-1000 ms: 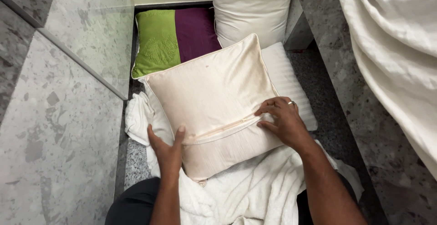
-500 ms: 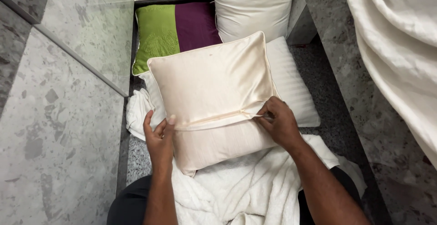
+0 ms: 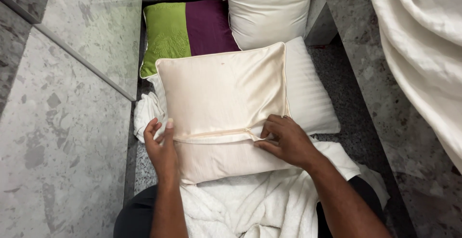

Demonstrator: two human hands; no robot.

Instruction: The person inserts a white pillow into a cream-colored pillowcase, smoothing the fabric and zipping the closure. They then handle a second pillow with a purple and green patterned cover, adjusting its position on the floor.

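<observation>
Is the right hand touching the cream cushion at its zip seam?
Touching. The head view shows the right hand resting on the cream cushion, fingertips pinched at the zip seam with no gap.

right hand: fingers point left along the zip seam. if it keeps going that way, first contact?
Likely the left hand, gripping the cream cushion at the seam's far end. The right hand would slide along the zipper with nothing else between them, as far as this view shows.
</observation>
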